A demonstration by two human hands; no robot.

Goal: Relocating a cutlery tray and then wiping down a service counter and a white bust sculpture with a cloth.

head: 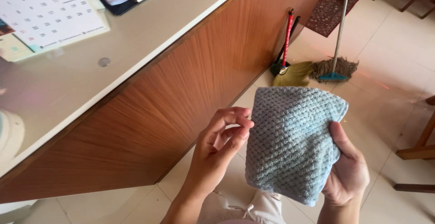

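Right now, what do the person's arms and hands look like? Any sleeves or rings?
Both arms are bare to the bottom edge of the picture: no sleeves. The left hand and right hand show no gloves, rings, watch or bracelets. Fingernails are short and unpainted.

I see a pale blue waffle-textured cloth (292,142), a reddish-brown wood-grain table (181,92) front, and a red-handled broom (290,65).

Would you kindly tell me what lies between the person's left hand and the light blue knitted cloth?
Nothing: in the head view the left hand's fingertips meet the light blue knitted cloth's edge; the right hand holds its other side.
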